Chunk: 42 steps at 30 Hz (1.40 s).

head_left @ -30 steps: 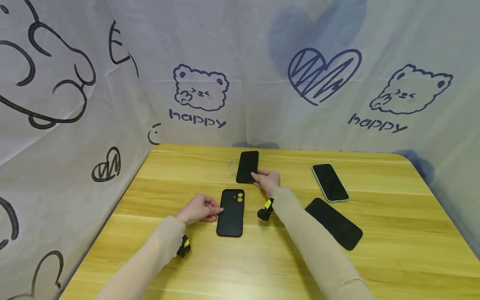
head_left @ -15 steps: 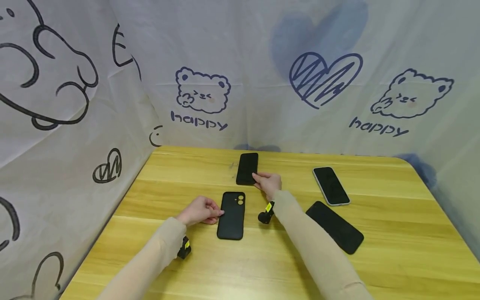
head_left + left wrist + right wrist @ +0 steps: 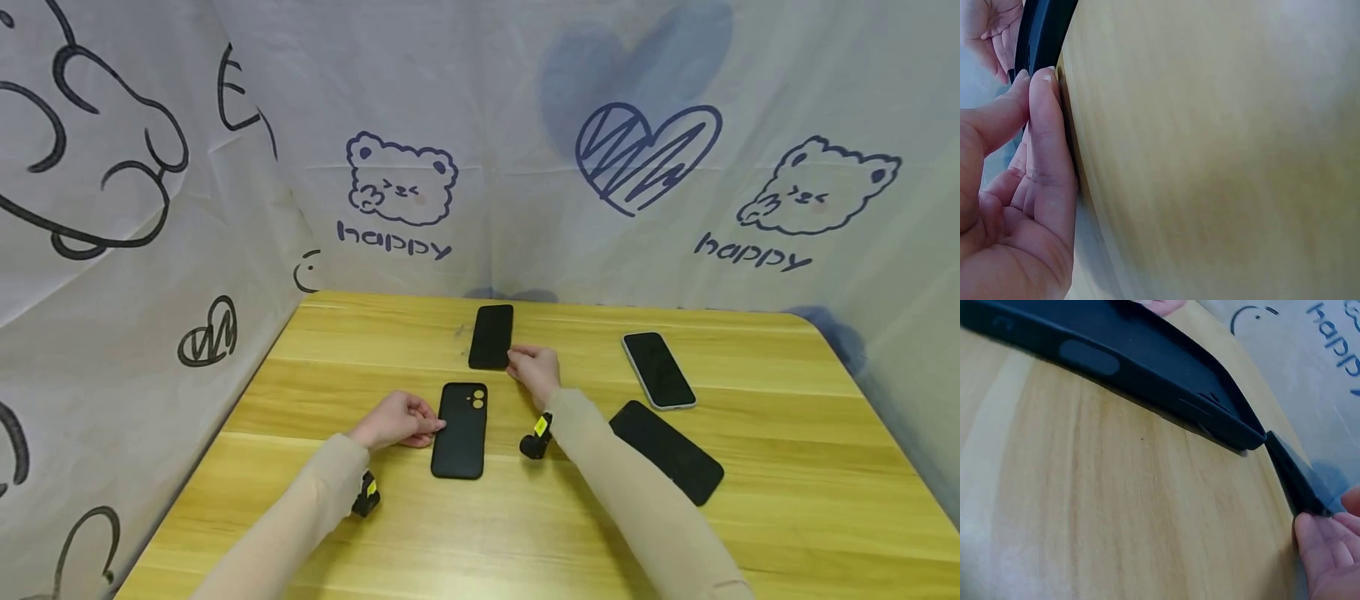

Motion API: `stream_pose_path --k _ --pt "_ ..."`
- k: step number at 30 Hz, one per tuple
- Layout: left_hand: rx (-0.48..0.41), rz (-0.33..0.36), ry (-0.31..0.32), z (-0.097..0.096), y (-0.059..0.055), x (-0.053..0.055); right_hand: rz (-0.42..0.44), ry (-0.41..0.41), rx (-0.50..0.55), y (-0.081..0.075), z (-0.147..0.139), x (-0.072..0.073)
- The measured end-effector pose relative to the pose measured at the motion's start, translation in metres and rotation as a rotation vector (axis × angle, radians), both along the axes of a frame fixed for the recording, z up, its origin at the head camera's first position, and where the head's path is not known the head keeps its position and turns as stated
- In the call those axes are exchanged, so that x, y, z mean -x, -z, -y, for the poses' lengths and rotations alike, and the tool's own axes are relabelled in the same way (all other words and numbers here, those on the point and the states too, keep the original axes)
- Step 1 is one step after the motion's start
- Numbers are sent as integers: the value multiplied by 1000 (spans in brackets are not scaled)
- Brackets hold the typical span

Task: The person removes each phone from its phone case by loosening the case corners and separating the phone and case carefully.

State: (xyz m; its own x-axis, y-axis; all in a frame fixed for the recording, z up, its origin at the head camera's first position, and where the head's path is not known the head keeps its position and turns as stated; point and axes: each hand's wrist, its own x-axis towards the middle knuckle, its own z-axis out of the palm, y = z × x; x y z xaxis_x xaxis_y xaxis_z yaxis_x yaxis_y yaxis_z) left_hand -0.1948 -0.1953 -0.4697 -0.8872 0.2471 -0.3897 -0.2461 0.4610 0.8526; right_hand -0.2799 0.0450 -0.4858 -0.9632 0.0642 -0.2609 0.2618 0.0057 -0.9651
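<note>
A black phone case [image 3: 459,433] lies with its open inside facing up and its camera cutouts at the far end. My left hand [image 3: 397,421] pinches its left edge between thumb and index finger, which the left wrist view shows close up. Farther back lies a black phone [image 3: 491,337], dark screen up. At that phone's lower right corner is my right hand [image 3: 536,372]. In the right wrist view its fingers [image 3: 1316,547] touch the phone's near end, while the thumb [image 3: 1351,501] stands apart from it.
To the right on the wooden table [image 3: 525,533] lie a phone with a pale rim [image 3: 660,371] and a longer black phone or case [image 3: 667,452], partly behind the right sleeve. A drawn-on cloth [image 3: 517,225] hangs behind the table and along its left side.
My right hand has slid slightly right, so its thumb no longer lies over the back phone's screen. The left hand and the case have stayed put.
</note>
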Motion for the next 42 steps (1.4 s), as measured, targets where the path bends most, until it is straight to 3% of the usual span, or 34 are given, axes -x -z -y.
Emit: stream_pose_path --k 8,13,25,32,42 --pt "-3 12 -5 -1 0 0 -90 -36 -246 -2 2 -4" --pt "-7 16 -7 -1 1 1 -94 -55 -295 -2 1 -5" --pt "-26 0 -12 0 5 0 -115 -85 -234 -10 -5 -8" --pt "-17 -11 -11 0 6 0 -160 -128 -221 -24 -16 -15" --pt "16 -88 -17 -4 1 -6 -222 -222 -220 -42 -46 -24"
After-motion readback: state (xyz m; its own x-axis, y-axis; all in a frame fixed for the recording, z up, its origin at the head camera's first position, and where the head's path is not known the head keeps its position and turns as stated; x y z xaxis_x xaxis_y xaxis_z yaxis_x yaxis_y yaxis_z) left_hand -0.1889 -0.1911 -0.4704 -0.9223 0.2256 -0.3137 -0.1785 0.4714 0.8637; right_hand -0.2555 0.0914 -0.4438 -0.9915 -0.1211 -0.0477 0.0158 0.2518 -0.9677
